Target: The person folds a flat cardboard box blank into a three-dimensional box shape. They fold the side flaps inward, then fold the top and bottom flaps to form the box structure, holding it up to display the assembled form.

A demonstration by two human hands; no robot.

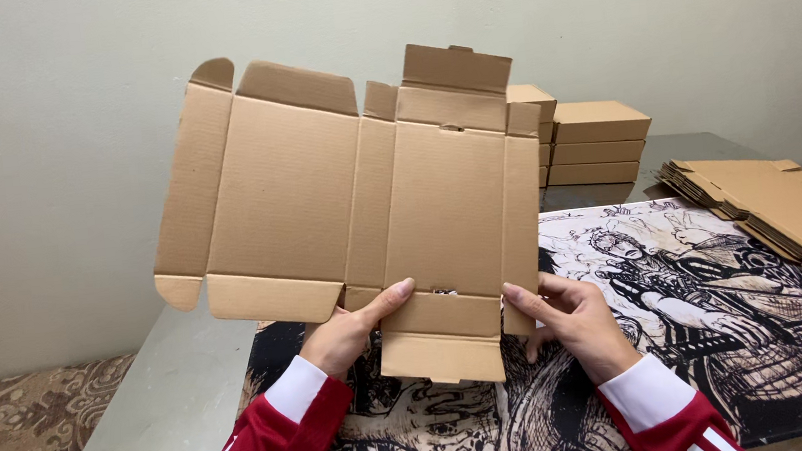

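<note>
Both hands hold an unfolded flat cardboard box blank (350,201) upright: left hand (348,334) and right hand (567,317) fingers pinching its lower edge. Closed boxes (599,143) are stacked on the table (163,396) behind.

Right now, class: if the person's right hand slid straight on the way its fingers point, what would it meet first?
The right hand points up-left, already gripping the flat cardboard box blank. Going on, it would probably reach the left hand, though depth is unclear.
</note>
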